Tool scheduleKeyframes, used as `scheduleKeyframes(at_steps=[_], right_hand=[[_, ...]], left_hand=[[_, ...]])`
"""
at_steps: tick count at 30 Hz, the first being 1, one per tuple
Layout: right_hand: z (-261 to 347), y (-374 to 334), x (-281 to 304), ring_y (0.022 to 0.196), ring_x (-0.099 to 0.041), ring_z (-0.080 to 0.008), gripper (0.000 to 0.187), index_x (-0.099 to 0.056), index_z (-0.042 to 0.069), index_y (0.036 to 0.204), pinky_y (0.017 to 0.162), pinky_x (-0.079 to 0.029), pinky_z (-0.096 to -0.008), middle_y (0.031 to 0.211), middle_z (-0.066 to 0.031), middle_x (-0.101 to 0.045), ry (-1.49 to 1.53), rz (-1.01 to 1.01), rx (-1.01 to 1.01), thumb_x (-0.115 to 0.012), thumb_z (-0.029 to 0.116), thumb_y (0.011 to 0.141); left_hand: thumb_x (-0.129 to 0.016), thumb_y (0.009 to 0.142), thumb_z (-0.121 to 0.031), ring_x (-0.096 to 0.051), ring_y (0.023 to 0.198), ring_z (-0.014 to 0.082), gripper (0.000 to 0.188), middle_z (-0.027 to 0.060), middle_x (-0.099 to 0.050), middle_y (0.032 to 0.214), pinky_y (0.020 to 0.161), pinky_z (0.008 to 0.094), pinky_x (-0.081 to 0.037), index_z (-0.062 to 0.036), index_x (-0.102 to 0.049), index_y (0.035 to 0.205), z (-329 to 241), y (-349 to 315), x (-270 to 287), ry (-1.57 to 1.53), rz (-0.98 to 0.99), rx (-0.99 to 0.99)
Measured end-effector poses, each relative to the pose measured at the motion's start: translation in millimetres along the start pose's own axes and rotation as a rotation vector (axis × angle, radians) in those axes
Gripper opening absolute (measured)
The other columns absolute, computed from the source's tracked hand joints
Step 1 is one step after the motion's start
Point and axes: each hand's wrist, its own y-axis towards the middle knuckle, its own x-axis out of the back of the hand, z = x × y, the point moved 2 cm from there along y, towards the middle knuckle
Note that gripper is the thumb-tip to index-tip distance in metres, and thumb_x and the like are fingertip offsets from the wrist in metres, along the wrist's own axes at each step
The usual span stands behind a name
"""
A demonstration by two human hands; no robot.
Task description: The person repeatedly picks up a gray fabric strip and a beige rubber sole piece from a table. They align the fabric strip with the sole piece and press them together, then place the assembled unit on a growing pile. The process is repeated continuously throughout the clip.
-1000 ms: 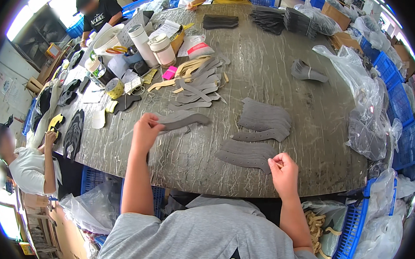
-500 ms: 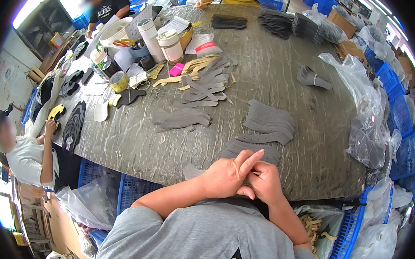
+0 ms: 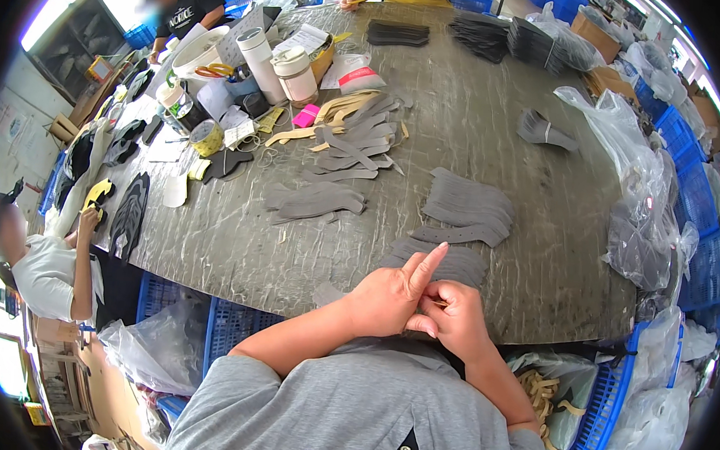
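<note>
My two hands meet over the near edge of the table (image 3: 555,262). The left hand (image 3: 390,297) has its index and middle fingers stretched forward and its thumb held apart below them. Between that thumb and index finger sits my right hand (image 3: 458,315), closed in a pinch. A tiny tan sliver shows at its fingertips, too small to name. Just beyond my hands lies a fanned stack of grey curved strips (image 3: 448,263), partly covered by them. Another stack of grey strips with small holes (image 3: 468,208) is behind it. A grey scrap (image 3: 328,293) lies by my left wrist.
Loose grey strips (image 3: 316,203) and tan strips (image 3: 346,109) lie left of centre, near cups (image 3: 295,74) and a tape roll (image 3: 207,138). A banded grey bundle (image 3: 545,131) is at right. Blue crates (image 3: 599,421) and plastic bags flank the table. Several people work around it.
My left index finger has swung a little leftward and up. The right hand's pinch has turned slightly, and the tan sliver now shows at its fingertips.
</note>
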Motion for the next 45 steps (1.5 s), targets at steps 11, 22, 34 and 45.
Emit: scheduleKeyframes(at_steps=[11,22,34,45], right_hand=[[-7.6,-0.6,-5.0,0.059,-0.052,-0.0038,0.007,-0.065,-0.001,0.087,0.093,-0.042,-0.0221,0.063,0.001,-0.06,0.444,0.08,-0.286,-0.064,0.006,0.089],[-16.0,2.4,10.6,0.068,-0.044,-0.0062,0.014,-0.051,0.007,0.092,0.056,-0.035,-0.0205,0.084,-0.0023,-0.052,0.756,0.049,-0.204,-0.037,0.006,0.092],[-53.7,-26.7,142.9,0.055,-0.04,-0.0102,0.008,-0.047,0.012,0.086,0.054,-0.04,-0.0295,0.069,0.003,-0.041,1.047,-0.76,-0.156,-0.051,0.013,0.093],[-73.6,-32.3,52.7,0.067,-0.049,-0.0026,0.016,-0.059,0.004,0.092,0.06,-0.042,-0.0197,0.079,0.0034,-0.054,0.379,-0.334,-0.27,-0.071,0.0,0.083]], left_hand=[[-0.052,0.075,-0.077,-0.062,0.096,0.0386,0.116,0.0265,-0.049,0.126,0.082,0.0447,-0.05,-0.0014,-0.01,0.152,8.3,3.5,0.0,-0.42,-0.014,-0.128],[-0.071,0.078,-0.001,-0.066,0.074,0.0298,0.031,0.0123,-0.065,0.093,0.063,0.0337,-0.054,-0.0053,-0.067,0.108,-13.7,19.9,40.2,-0.223,-0.247,-0.14],[-0.072,0.081,-0.006,-0.049,0.06,0.0047,0.008,0.0006,-0.059,0.062,0.054,0.0236,-0.039,0.0009,-0.067,0.08,44.5,-15.8,59.6,-0.349,-0.263,0.534],[-0.073,0.08,-0.01,-0.048,0.059,0.0067,0.012,0.0012,-0.058,0.062,0.055,0.0256,-0.042,0.0011,-0.069,0.083,48.6,-2.1,23.7,-0.321,-0.1,0.591]])
